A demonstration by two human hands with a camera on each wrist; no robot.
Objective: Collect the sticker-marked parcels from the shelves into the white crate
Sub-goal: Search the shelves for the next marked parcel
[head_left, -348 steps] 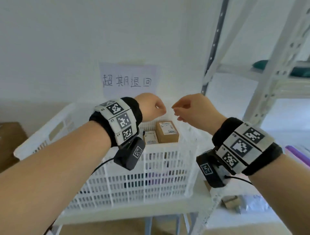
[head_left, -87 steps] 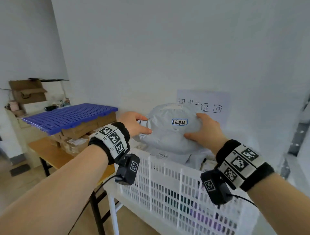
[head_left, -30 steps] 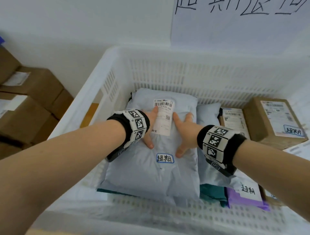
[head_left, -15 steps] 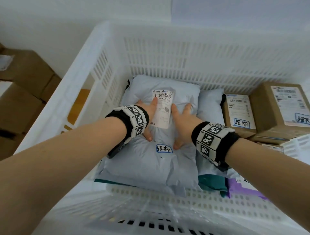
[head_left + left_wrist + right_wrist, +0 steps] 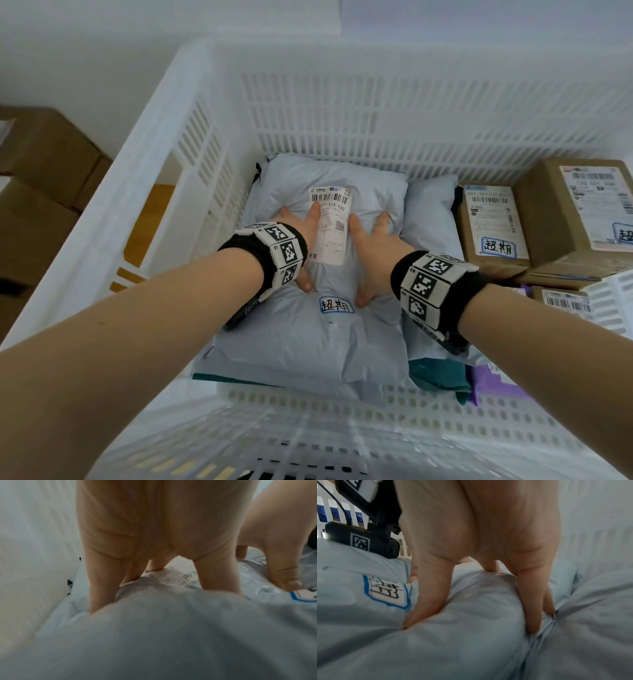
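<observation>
A soft grey mailer parcel (image 5: 308,335) with a blue-edged sticker (image 5: 336,305) and a white shipping label (image 5: 330,226) lies in the left half of the white crate (image 5: 164,171). My left hand (image 5: 303,236) presses flat on it with straight, spread fingers, left of the label. My right hand (image 5: 371,250) presses beside it, right of the label. The wrist views show my left hand (image 5: 154,563) and right hand (image 5: 479,588) sinking their fingertips into the grey parcel (image 5: 171,635) (image 5: 462,642), with the sticker (image 5: 387,592) by the right thumb.
In the crate, a second grey mailer (image 5: 431,219) lies right of the pressed one, over teal (image 5: 438,377) and purple (image 5: 496,383) bags. Two stickered cardboard boxes (image 5: 489,229) (image 5: 582,212) fill the right side. Brown cartons (image 5: 37,192) stand outside to the left.
The grey parcel came from held above the crate to lying in it. Over the last second both hands stay pressed on it; the view has leaned closer over the crate.
</observation>
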